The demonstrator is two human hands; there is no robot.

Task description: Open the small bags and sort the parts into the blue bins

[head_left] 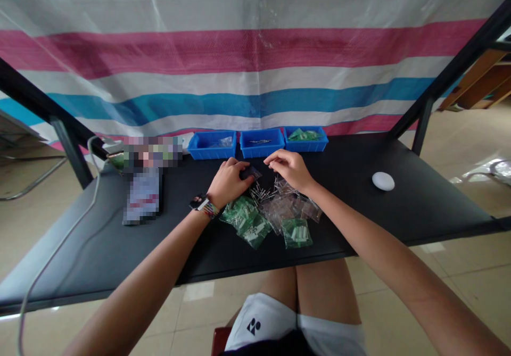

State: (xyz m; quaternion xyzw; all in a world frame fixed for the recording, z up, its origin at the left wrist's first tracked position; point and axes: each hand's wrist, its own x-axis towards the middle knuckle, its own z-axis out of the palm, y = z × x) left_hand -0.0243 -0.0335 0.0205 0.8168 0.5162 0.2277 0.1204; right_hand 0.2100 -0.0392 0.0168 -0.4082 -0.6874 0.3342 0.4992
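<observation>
My left hand (228, 181) is low over the black table, its thumb and fingers closed around the edge of a small clear plastic bag (251, 172). Across from it, my right hand (291, 171) has its fingertips pinched together; whatever is between them is too small to make out. Below and between both hands lies a loose pile of thin metal screws or pins (261, 193). Green-tinted bags (246, 220) of small pieces lie by my left wrist. Clear bags (281, 209) are heaped under my right hand, and a green bag of white plugs (297, 233) lies nearest me.
Three blue bins stand along the back: the left bin (195, 151) holds a clear bag, the middle bin (261, 151) thin metal pieces, the right bin (307, 146) green bags. A white round object (383, 181) lies at right. A cable (80, 223) crosses the table's left side.
</observation>
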